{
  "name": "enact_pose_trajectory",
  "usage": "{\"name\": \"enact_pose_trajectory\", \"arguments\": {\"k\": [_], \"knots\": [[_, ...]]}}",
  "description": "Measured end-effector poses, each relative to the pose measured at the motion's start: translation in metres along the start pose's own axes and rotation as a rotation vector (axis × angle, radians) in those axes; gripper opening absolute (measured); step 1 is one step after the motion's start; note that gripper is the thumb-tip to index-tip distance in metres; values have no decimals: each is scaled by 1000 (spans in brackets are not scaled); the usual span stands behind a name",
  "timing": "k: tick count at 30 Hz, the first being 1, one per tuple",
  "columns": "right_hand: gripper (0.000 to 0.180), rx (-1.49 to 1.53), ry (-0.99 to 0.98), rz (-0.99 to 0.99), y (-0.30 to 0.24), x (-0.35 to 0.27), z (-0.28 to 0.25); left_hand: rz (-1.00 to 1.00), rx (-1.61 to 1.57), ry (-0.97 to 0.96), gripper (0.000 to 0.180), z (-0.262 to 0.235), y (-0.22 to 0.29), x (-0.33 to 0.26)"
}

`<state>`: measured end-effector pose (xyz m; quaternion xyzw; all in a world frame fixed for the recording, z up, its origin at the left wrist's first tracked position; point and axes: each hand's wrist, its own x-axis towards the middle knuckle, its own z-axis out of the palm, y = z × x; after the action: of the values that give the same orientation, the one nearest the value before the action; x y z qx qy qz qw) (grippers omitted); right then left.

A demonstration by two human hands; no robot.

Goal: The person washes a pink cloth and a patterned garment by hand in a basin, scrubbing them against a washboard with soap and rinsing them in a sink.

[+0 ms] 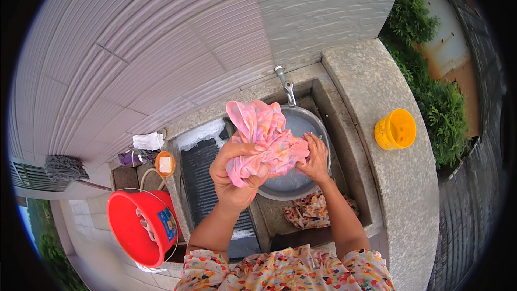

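Note:
A bunched pink patterned cloth (264, 129) is held up in both hands above the sink. My left hand (234, 175) grips its left part, with thumb and fingers closed round the folds. At its right end, my right hand (315, 159) has its fingers pressed round a gathered bit of the cloth. Beneath the cloth stands a round metal basin (321, 124) of cloudy grey water, partly hidden by the cloth and my right hand. A flower-patterned cloth (309, 213) lies in the sink just in front of the basin.
A ribbed washboard (207, 164) with suds lies left of the basin. The tap (286, 87) rises behind. A yellow tub (396, 129) stands on the right ledge (388, 199). At left are a red bucket (137, 226) and an orange dish (165, 172) with a soap bar.

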<state>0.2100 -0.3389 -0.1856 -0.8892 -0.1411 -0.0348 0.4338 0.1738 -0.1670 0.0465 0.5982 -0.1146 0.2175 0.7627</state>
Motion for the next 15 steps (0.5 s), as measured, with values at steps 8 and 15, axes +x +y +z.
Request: {"name": "enact_pose_trajectory", "arguments": {"k": [8,15], "knots": [[62,-136,-98,234,47,-1,7,-532,631,18,27,-94,-144,-41],[39,-234,-106,227,43,-22,43,-687,1319,-371,43,-112,-258,-122]]}}
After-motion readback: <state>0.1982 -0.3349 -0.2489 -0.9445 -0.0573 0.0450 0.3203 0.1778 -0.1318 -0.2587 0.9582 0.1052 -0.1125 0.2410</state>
